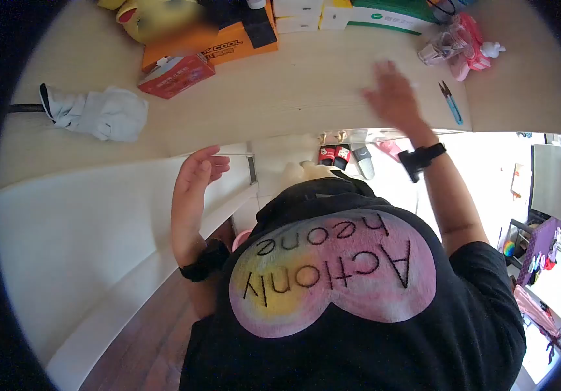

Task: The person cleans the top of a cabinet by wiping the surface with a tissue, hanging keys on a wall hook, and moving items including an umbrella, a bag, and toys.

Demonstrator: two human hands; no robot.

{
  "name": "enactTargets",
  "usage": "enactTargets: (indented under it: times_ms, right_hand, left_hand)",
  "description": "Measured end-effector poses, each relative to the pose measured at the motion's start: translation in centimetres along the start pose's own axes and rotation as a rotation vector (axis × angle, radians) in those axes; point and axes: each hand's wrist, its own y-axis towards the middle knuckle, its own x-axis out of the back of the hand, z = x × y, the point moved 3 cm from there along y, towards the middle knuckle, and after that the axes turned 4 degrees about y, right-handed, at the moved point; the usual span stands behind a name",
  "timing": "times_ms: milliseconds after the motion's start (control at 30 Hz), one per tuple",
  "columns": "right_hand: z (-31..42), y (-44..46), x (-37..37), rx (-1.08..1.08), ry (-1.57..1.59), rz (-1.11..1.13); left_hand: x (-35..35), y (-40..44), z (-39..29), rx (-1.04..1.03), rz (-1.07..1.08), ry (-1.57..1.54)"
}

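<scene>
My right hand (394,98) is over the pale desk surface (280,98), fingers spread and a little blurred, with nothing in it. To its right lie small blue-handled snips (451,104), apart from the hand. In front of the desk's near edge, my left hand (203,171) hangs in the air with loosely bent fingers and nothing visible in it. A bundled white cloth item (101,114) with a black band lies on the desk's left side, beyond the left hand's reach at this moment.
At the back stand a red box (176,75), an orange and black box (241,40), white boxes (297,15) and a green-and-white box (388,17). A yellow plush toy (157,19) is back left. A clear jar (441,49) and pink item (471,49) stand by the right panel.
</scene>
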Motion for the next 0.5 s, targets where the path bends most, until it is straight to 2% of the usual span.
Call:
enactTargets:
  times_ms: [33,133,200,267,300,367,500]
  right_hand:
    - [-3.4,-0.3,-0.4,-0.077,-0.079,-0.028]
    - [-3.6,-0.3,1.3,-0.184,-0.124,-0.105]
    - [2.0,0.5,1.0,-0.056,-0.036,0.041]
    - [9.6,-0.2,1.6,0.195,0.167,0.047]
    - [12.7,-1.2,2.5,0.350,0.269,-0.040]
    - [13.9,-2.0,4.2,0.413,0.358,0.056]
    - [4.5,-1.2,2.9,0.165,-0.029,-0.033]
  left_hand:
    - [0.1,-0.2,0.2,-0.004,-0.005,0.000]
    - [0.6,-0.7,0.8,0.024,-0.017,-0.035]
    - [0.6,-0.3,0.8,-0.012,-0.017,-0.083]
    - [-0.3,-0.2,-0.8,-0.037,-0.043,-0.044]
    - [-0.5,-0.5,-1.4,-0.057,-0.069,0.003]
    - [-0.2,-0.4,-1.6,-0.057,-0.060,-0.001]
    - [0.7,-0.6,-0.4,-0.006,-0.081,-0.013]
